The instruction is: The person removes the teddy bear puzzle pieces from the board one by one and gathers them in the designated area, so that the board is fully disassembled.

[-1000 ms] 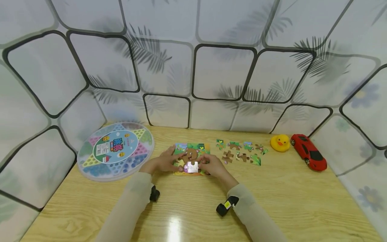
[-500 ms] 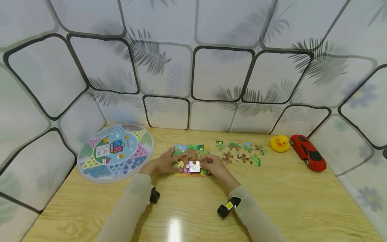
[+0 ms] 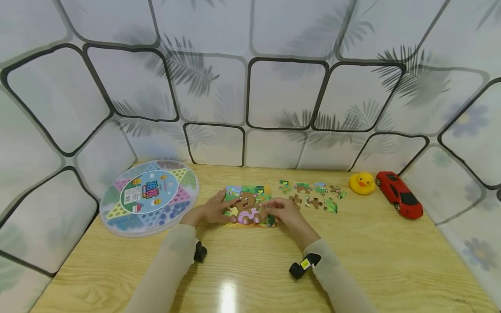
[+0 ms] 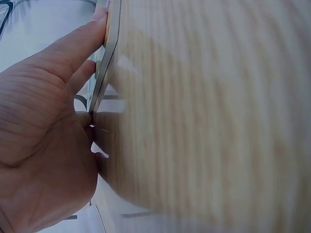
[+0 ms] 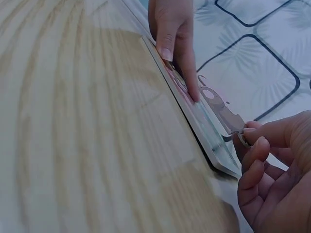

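A bear jigsaw puzzle [image 3: 239,191] in a flat board lies on the table, showing a brown bear in pink. My left hand [image 3: 213,211] rests on the board's left side with fingers extended; in the left wrist view the left hand [image 4: 43,116] touches the board's edge [image 4: 112,41]. Over the board's right part, my right hand [image 3: 283,211] pinches a puzzle piece between thumb and fingertips. In the right wrist view this puzzle piece [image 5: 221,112] stands tilted above the board [image 5: 206,138], held by the right hand [image 5: 279,174].
Several loose puzzle pieces [image 3: 314,203] lie right of the board. A yellow rubber duck [image 3: 362,183] and a red toy car [image 3: 400,194] stand farther right. On the left is a round game board [image 3: 149,198]. A patterned cloth wall [image 3: 278,150] borders the table's back.
The pinched piece has turned from its pale, shiny face to its printed look, and my right hand has shifted slightly right. My left hand stays on the board.
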{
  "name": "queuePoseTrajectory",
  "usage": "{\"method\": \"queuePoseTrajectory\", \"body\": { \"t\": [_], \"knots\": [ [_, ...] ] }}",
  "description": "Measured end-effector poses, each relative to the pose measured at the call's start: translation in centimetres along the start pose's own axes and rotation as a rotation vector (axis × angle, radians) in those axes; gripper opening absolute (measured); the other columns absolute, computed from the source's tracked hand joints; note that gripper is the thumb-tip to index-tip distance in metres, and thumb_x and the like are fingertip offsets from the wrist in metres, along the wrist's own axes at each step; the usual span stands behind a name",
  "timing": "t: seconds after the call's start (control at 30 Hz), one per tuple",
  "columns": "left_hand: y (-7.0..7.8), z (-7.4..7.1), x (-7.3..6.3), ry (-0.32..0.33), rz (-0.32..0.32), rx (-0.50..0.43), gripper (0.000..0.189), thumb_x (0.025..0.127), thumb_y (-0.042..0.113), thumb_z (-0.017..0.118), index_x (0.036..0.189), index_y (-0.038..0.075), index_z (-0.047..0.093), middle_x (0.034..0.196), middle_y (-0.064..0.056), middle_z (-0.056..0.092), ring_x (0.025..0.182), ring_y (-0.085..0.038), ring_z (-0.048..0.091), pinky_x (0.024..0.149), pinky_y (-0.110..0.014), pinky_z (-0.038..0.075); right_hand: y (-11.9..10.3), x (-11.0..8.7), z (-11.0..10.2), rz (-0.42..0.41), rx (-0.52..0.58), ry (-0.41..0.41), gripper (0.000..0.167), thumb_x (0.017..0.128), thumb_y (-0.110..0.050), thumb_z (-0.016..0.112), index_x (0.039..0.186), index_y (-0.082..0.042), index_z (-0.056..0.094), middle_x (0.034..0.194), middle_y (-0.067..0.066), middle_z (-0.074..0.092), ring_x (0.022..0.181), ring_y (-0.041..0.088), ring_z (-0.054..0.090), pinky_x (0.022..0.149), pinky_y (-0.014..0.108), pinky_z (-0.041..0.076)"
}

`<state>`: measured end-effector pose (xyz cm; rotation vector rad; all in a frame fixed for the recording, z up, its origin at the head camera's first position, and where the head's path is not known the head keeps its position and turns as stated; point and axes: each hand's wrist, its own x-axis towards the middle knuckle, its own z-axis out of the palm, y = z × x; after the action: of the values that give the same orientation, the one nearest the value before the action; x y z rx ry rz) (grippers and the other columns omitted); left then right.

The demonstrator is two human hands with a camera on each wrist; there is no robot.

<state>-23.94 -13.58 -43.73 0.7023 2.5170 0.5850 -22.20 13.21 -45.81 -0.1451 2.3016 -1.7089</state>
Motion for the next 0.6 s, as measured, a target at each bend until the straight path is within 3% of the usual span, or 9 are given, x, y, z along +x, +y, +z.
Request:
{"method": "queuePoseTrajectory", "body": {
  "t": [0.17,0.47,0.6],
  "knots": [
    [0.0,0.0,0.1,0.006,0.001,-0.003,0.073,0.093,0.038,0.059,0.151,0.013,0.022,0.153,-0.028,-0.012,0.141,-0.042,-0.009,0.111,-0.058,0.003,0.0,-0.5,-1.9,0.000,-0.010,0.023,0.024,0.092,-0.007,0.061,0.115,0.001,0.064,0.066,-0.001,0.050,0.049,0.009,0.042,0.049,0.021,0.038],
    [0.1,0.0,0.0,0.004,0.007,-0.009,0.074,0.093,0.038,0.058,0.151,0.012,0.021,0.153,-0.029,-0.013,0.141,-0.043,-0.010,0.111,-0.058,0.002,0.4,-1.9,-5.7,-0.049,0.048,0.075,0.021,0.092,-0.012,0.062,0.110,-0.004,0.067,0.071,-0.002,0.055,0.049,0.008,0.039,0.049,0.022,0.036],
    [-0.1,0.1,0.1,0.001,0.008,-0.005,0.074,0.093,0.039,0.058,0.152,0.013,0.021,0.153,-0.028,-0.014,0.141,-0.042,-0.010,0.111,-0.058,0.001,1.0,-2.5,-7.4,-0.018,0.042,0.118,0.027,0.093,-0.013,0.062,0.116,0.001,0.063,0.073,-0.004,0.056,0.050,0.007,0.039,0.048,0.021,0.035]
  ]
}}
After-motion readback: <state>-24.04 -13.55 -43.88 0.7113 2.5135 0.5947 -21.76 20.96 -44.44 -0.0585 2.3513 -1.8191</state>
